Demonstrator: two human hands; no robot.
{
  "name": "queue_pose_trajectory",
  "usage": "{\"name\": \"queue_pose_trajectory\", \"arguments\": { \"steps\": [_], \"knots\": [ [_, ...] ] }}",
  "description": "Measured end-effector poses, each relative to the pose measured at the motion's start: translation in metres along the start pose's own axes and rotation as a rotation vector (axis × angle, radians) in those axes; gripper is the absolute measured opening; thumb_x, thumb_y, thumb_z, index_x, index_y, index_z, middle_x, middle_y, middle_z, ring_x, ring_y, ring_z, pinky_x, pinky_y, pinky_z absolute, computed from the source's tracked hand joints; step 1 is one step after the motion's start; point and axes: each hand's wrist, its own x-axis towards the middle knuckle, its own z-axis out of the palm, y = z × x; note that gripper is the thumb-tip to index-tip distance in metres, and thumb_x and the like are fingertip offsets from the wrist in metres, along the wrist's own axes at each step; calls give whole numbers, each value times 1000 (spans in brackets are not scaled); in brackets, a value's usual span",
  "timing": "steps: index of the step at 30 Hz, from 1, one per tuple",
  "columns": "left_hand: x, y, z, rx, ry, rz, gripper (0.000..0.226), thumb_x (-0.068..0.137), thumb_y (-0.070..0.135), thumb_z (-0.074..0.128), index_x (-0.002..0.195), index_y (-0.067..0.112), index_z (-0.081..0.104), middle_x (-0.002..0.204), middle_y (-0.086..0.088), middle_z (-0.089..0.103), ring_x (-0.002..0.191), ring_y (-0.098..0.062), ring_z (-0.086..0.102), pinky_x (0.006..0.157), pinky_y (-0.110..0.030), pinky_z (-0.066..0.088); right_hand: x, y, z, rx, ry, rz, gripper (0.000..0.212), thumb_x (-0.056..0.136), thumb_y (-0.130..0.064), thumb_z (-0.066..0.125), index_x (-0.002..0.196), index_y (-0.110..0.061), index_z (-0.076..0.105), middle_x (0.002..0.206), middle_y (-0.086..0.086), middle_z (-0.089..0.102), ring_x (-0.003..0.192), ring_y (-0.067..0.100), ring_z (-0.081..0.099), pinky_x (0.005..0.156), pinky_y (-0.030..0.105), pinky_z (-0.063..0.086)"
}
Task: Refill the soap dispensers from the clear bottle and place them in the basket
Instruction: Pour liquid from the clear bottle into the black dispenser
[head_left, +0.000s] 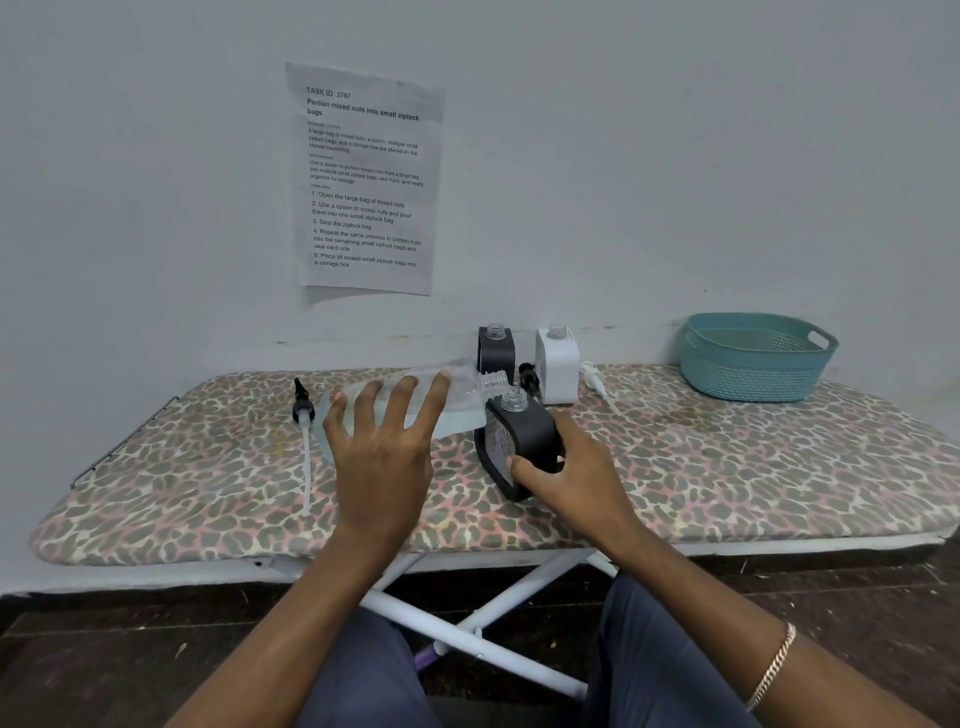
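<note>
My left hand (382, 447) grips the clear bottle (462, 387), tipped on its side with its open neck right above the mouth of a black soap dispenser (522, 441). My right hand (563, 470) holds that dispenser, tilted toward the bottle, on the board. A second black dispenser (496, 348) and a white dispenser (558, 364) stand uncapped at the back by the wall. The teal basket (756, 358) sits at the far right with nothing visible inside.
A black pump head with a long white tube (304, 441) lies at the left. A white pump (595, 382) and a black pump (527, 376) lie by the white dispenser. All rest on a leopard-print ironing board (727, 467) against the wall.
</note>
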Motion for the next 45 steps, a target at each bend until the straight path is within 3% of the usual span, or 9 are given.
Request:
{"name": "queue_pose_trajectory", "arguments": {
  "steps": [5,10,16,29,35,40,45],
  "knots": [
    [0,0,0,-1,4,0,81,78,-2,78,152,25,57,138,-11,66,128,-42,59,108,-69,38,1,1,1,-2,0,-4,43,79,-52,72,117,-36,60,94,-19,69,88,-4,64,69,9,48],
    [0,1,0,5,13,6,81,78,-1,79,151,25,57,137,-10,66,127,-42,60,107,-69,39,1,3,1,-6,-1,-19,32,83,-47,75,109,-38,59,97,-27,65,87,-1,63,69,9,47],
    [0,0,0,11,21,5,80,79,-1,78,151,26,57,138,-9,66,128,-41,60,108,-68,39,1,3,1,-7,7,-18,34,83,-46,76,111,-37,60,91,-15,68,86,-3,63,69,8,47],
    [1,1,1,7,26,3,80,79,-2,79,151,25,57,138,-9,66,127,-41,59,108,-68,38,1,4,1,8,3,-12,40,79,-51,72,113,-35,60,91,-24,67,86,-5,63,67,8,47],
    [0,1,1,8,18,3,79,80,-3,76,151,26,57,138,-9,65,127,-41,59,108,-69,38,2,4,1,-2,2,-16,40,80,-50,73,115,-33,60,93,-17,68,87,-4,63,69,9,47],
    [1,1,0,15,18,4,79,79,-3,77,151,26,58,138,-9,66,127,-41,60,108,-69,38,2,4,1,5,-4,-10,41,80,-49,73,116,-36,59,97,-30,65,87,-5,64,68,8,47],
    [0,1,-1,16,14,3,79,80,-2,77,151,26,58,138,-9,66,128,-41,60,108,-69,37,1,3,1,-6,7,-20,39,81,-48,74,115,-35,59,98,-33,64,87,-5,64,67,8,47]
  ]
}}
